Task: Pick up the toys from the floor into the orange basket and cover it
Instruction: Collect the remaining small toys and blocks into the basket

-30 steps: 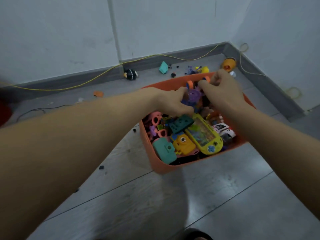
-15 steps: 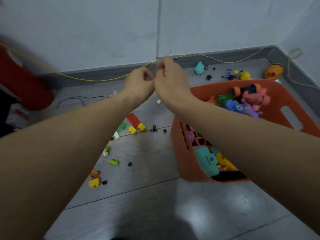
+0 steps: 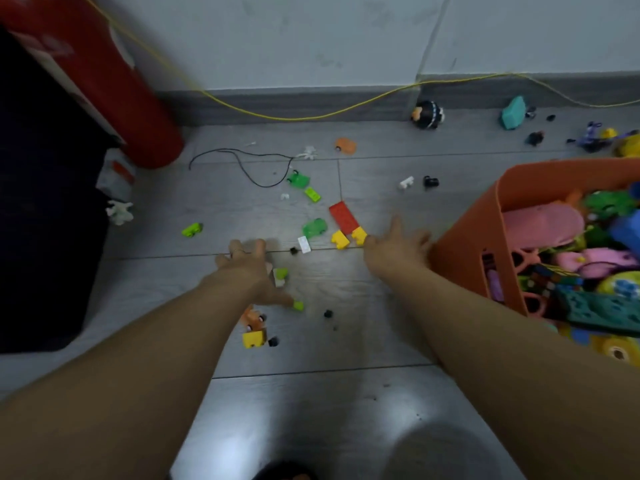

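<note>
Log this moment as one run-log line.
phase: reaching for floor toys | left hand: open, empty | right hand: open, near yellow bricks | orange basket: part-filled, uncovered

Toy-strewn grey floor [image 3: 311,403], orange basket [image 3: 464,258]

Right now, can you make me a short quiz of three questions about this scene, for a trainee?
1. True or false: the left hand already holds a brick.
2. Which is nearest the right hand? A) black round toy B) yellow brick C) teal toy
3. Fill in: the orange basket stands to the ___ of the red plate.

Key: 1 false, both hands are spread open above the floor; 2 B; 3 right.
</note>
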Demonstrator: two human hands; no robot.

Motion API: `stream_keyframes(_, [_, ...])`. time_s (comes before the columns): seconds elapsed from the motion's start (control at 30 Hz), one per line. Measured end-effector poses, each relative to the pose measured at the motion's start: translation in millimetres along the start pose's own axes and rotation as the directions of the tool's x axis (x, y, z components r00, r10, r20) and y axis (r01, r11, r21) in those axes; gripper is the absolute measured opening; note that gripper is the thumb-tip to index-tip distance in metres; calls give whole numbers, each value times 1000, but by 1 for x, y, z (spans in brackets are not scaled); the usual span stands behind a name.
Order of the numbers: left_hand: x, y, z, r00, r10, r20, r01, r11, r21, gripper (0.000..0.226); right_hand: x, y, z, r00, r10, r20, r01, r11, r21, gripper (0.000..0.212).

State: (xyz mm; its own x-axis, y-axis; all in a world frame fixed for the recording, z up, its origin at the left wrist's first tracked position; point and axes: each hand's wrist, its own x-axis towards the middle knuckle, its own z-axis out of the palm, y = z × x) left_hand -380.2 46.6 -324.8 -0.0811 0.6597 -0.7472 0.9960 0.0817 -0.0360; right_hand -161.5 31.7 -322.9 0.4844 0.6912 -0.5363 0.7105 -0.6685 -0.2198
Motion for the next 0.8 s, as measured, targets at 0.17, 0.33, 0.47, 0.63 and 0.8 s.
stream_keyframes(0.17, [5,-13,16,998,5,-65,-7,1000,-19,99,-4,3,19,998,-45,-49,45,999,-16,59])
stream_keyframes(0.33, [11,-11,16,978,120,-168,-141,982,-123,68,-7,1,29,959,-240,-152,249,967,46,53])
stream_keyframes(0.47, [14,-9,17,920,253,-299,-315,932,-179,45,-3,-10,34,876,-467,-118,477,876,77,64])
stream_keyframes(0.63, [10,-21,10,948,254,-193,-273,959,-82,81,19,-20,25,783,-619,62,616,759,-211,89])
stream_keyframes(0.8, [-13,-26,12,979,198,37,-201,963,182,128,31,-37,23,771,-595,226,627,647,-434,89])
